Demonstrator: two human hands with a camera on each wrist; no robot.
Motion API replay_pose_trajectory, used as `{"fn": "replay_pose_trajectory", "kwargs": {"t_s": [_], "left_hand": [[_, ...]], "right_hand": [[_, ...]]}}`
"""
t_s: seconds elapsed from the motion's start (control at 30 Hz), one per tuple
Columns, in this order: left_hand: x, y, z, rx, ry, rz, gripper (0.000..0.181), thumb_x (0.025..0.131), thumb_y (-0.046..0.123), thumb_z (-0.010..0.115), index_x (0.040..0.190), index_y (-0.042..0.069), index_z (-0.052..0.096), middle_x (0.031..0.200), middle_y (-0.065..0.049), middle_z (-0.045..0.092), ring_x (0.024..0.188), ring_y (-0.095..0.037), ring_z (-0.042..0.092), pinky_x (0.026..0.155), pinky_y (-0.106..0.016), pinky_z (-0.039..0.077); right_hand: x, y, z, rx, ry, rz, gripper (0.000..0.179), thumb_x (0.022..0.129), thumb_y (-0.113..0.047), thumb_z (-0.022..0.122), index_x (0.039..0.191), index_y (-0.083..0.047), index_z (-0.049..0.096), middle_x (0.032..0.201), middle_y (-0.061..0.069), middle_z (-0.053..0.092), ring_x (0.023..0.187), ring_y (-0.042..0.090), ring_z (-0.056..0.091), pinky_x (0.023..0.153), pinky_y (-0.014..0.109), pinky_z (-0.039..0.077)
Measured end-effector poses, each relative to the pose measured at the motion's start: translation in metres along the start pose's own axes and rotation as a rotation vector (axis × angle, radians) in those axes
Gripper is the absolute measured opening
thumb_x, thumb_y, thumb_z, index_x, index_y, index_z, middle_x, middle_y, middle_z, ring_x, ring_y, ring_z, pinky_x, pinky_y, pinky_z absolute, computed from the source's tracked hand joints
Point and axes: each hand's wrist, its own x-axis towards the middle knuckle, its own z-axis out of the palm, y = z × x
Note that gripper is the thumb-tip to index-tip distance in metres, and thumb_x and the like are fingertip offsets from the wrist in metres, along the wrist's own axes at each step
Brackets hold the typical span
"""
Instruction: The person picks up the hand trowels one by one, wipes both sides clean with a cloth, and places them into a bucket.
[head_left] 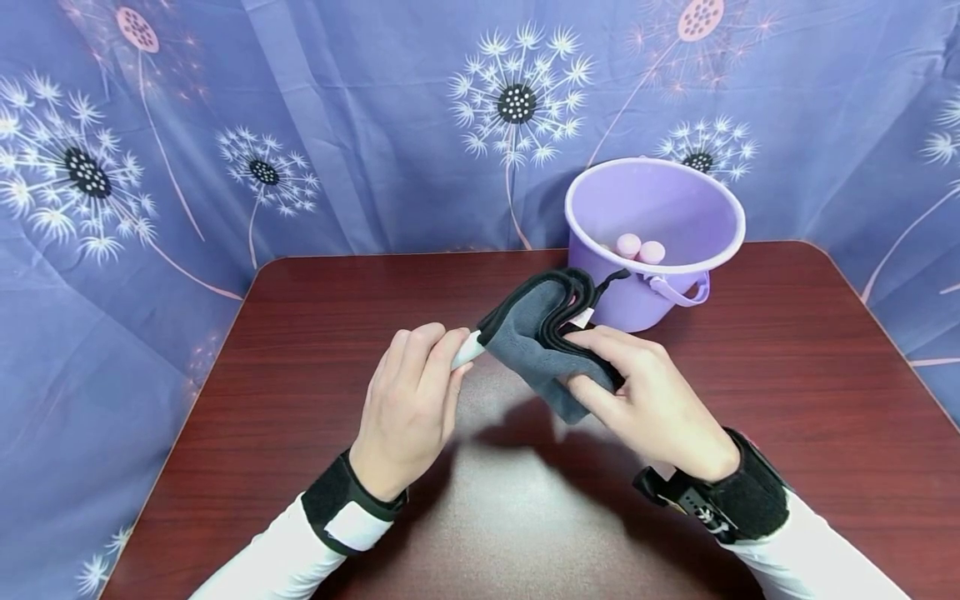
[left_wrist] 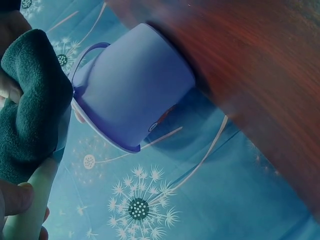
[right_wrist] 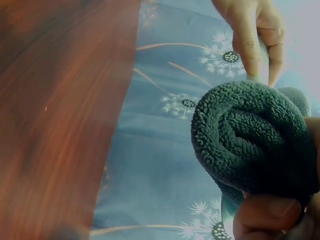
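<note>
Over the middle of the table, my left hand (head_left: 411,392) grips the pale handle (left_wrist: 35,205) of a white-handled utensil. A folded dark grey cloth (head_left: 525,333) with black edging is wrapped about the utensil's far part. Only a narrow flat, bluish strip (left_wrist: 63,131) of that part shows beside the cloth in the left wrist view; its end is hidden, so I cannot tell the utensil's kind. My right hand (head_left: 637,387) pinches the cloth from the right, thumb below and fingers on top. In the right wrist view the cloth (right_wrist: 250,135) appears as a thick fuzzy roll.
A purple bucket (head_left: 618,304) stands at the table's back right, its handle hanging at the front. Two pink rounded ends (head_left: 640,248) show inside it. The dark red wooden table (head_left: 315,333) meets a blue dandelion-print curtain (head_left: 375,125) behind.
</note>
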Motion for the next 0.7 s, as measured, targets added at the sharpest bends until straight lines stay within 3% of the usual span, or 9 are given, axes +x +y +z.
{"fn": "replay_pose_trajectory", "kwargs": {"t_s": [0.17, 0.37, 0.7], "left_hand": [[-0.002, -0.001, 0.001, -0.012, -0.015, -0.023, 0.03, 0.104, 0.02, 0.05, 0.115, -0.006, 0.062, 0.102, -0.015, 0.055, 0.075, -0.028, 0.046, 0.061, -0.037, 0.041], [-0.004, 0.0, 0.003, -0.022, -0.04, -0.03, 0.031, 0.104, 0.02, 0.051, 0.115, -0.006, 0.062, 0.102, -0.015, 0.055, 0.075, -0.027, 0.046, 0.061, -0.036, 0.041], [-0.006, 0.0, 0.004, -0.042, -0.104, -0.036, 0.031, 0.105, 0.02, 0.05, 0.115, -0.006, 0.061, 0.103, -0.016, 0.055, 0.078, -0.026, 0.048, 0.062, -0.035, 0.043]], "right_hand": [[0.001, 0.002, 0.001, 0.054, 0.035, 0.004, 0.03, 0.088, -0.001, 0.069, 0.114, -0.018, 0.069, 0.103, -0.012, 0.064, 0.088, 0.006, 0.059, 0.079, 0.022, 0.046], [-0.003, 0.01, 0.003, 0.023, 0.075, 0.064, 0.032, 0.089, -0.009, 0.071, 0.118, -0.021, 0.069, 0.104, -0.014, 0.065, 0.09, 0.006, 0.061, 0.081, 0.022, 0.047], [-0.004, 0.014, 0.008, -0.082, 0.19, -0.051, 0.035, 0.085, -0.004, 0.07, 0.119, -0.01, 0.068, 0.098, -0.008, 0.063, 0.082, 0.006, 0.054, 0.074, 0.02, 0.042]]}}
